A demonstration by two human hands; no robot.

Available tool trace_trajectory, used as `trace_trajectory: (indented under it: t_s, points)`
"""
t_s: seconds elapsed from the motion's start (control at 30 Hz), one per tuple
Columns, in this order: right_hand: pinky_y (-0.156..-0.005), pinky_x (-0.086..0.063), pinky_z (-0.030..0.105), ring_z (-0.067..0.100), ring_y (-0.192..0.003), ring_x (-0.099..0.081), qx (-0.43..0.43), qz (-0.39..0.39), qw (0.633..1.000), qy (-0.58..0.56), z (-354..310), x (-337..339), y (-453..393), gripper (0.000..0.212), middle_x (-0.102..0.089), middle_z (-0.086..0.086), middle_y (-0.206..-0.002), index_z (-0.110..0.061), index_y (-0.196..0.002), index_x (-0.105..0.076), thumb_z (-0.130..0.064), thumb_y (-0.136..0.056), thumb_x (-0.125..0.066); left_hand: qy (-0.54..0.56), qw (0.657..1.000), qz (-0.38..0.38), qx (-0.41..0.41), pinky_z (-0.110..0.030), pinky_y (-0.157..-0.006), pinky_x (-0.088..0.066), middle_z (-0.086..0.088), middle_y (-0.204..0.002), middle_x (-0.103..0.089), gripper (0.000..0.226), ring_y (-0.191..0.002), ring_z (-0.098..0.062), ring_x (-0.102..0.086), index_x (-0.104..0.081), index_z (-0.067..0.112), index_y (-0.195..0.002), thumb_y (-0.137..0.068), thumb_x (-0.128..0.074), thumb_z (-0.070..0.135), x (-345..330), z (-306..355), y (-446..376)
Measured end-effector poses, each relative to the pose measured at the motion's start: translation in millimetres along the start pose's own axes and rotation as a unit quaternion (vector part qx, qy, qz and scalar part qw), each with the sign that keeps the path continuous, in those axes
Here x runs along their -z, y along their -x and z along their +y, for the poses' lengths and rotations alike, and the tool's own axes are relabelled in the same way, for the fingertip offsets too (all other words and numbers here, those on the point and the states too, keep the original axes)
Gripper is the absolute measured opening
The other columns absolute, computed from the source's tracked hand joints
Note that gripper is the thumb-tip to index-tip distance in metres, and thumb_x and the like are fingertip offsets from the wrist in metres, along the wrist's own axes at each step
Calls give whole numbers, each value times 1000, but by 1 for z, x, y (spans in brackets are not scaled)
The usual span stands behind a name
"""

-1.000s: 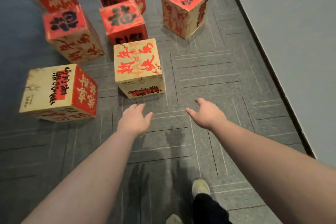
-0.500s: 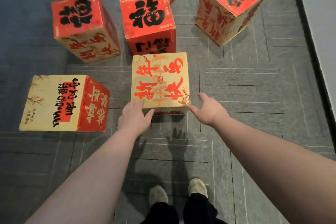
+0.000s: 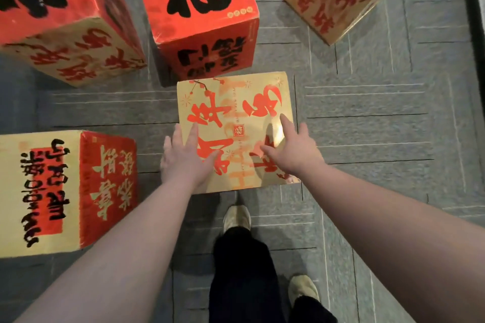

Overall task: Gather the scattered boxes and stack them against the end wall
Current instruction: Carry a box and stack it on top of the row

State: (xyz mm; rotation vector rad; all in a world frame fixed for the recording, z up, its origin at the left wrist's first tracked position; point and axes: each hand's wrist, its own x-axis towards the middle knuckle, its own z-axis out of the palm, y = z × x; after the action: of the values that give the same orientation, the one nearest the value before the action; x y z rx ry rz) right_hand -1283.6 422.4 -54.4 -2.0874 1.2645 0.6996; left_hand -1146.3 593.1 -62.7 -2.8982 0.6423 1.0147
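Both hands reach over the gold box (image 3: 236, 113) at the centre of the frame, on the grey carpet (image 3: 380, 139). The left hand (image 3: 185, 162) and right hand (image 3: 294, 149) lie with straight, relaxed fingers on its top near the side edges, seemingly touching, gripping nothing. Four other boxes stand around it: a red box (image 3: 202, 8) just behind, the rest apart.

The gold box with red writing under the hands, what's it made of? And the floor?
The gold box with red writing looks like printed cardboard with a glossy coat: sharp folded edges, and a bright glare patch near the right hand. The grey floor looks like carpet tiles: fuzzy weave, square seams.
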Motion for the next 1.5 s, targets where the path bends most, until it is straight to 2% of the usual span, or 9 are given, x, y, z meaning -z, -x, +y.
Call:
trace_trajectory:
  t_s: [0.2, 0.37, 0.53, 0.7, 0.87, 1.07, 1.23, 1.37, 1.5]
  points:
    - [-105, -35, 56, 39, -145, -10, -32, 8, 999, 7, -18, -29, -45, 99, 9, 9, -160, -44, -149, 6, -67, -80, -60, 75, 997, -18, 25, -59, -113, -16, -1, -160, 11, 97, -146, -34, 2, 7, 40, -149, -80, -56, 65, -21, -13, -52]
    - [-104, -37, 59, 36, -147, -7, -77, 43, 996, -31, -17, -45, -60, 105, 17, 5, -160, -46, -149, 7, -63, -76, -67, 123, 992, -17, 27, -56, -112, -23, 2, -159, 12, 102, -146, -33, -6, 11, 41, -148, -79, -63, 59, -36, -21, -65]
    - [-98, -40, 59, 37, -143, -19, -100, 49, 993, -28, -15, -45, -67, 106, 4, 7, -161, -43, -150, 5, -65, -75, -66, 166, 986, -20, 24, -51, -109, -31, 2, -160, 7, 104, -144, -29, -20, 10, 42, -148, -79, -67, 54, -41, -19, -73]
    - [-95, -44, 57, 36, -135, -30, -106, 51, 993, -26, -13, -44, -66, 103, -16, 11, -151, -42, -150, 2, -65, -76, -65, 169, 985, -11, 26, -49, -108, -33, 2, -159, 0, 103, -143, -27, -22, 2, 40, -150, -77, -69, 53, -34, -13, -69]
    - [-98, -41, 55, 37, -131, -34, -136, 50, 988, -55, -3, -24, -55, 97, -24, 14, -146, -38, -150, -6, -66, -77, -63, 127, 992, -12, -13, -47, -109, -33, 1, -159, -2, 98, -143, -26, -21, -4, 36, -151, -78, -68, 53, -11, 11, -70]
    - [-95, -40, 55, 38, -125, -39, -188, 87, 970, -125, 30, 35, -24, 90, -34, 15, -137, -30, -146, -20, -65, -76, -65, 94, 990, -14, -101, -49, -104, -42, 0, -154, -20, 96, -136, -25, -34, -18, 33, -149, -73, -71, 55, 28, 78, -61]
    - [-98, -41, 56, 38, -125, -40, -233, 141, 944, -187, 77, 111, 16, 92, -34, 14, -137, -31, -148, -17, -66, -76, -64, 82, 979, -18, -186, -47, -106, -40, 7, -155, -17, 95, -137, -20, -34, -16, 32, -150, -75, -72, 50, 78, 175, -29]
    - [-97, -43, 55, 37, -124, -41, -265, 201, 914, -234, 128, 180, 61, 91, -33, 14, -138, -32, -147, -17, -68, -77, -62, 44, 954, 3, -296, -45, -108, -38, 2, -154, -19, 97, -139, -21, -31, -18, 33, -150, -73, -72, 55, 118, 265, 14]
    - [-97, -43, 55, 37, -123, -43, -290, 261, 875, -285, 188, 237, 122, 93, -34, 14, -137, -32, -148, -16, -68, -76, -62, 10, 924, 20, -382, -44, -107, -36, 3, -157, -14, 97, -141, -20, -24, -15, 33, -150, -74, -71, 55, 150, 356, 85]
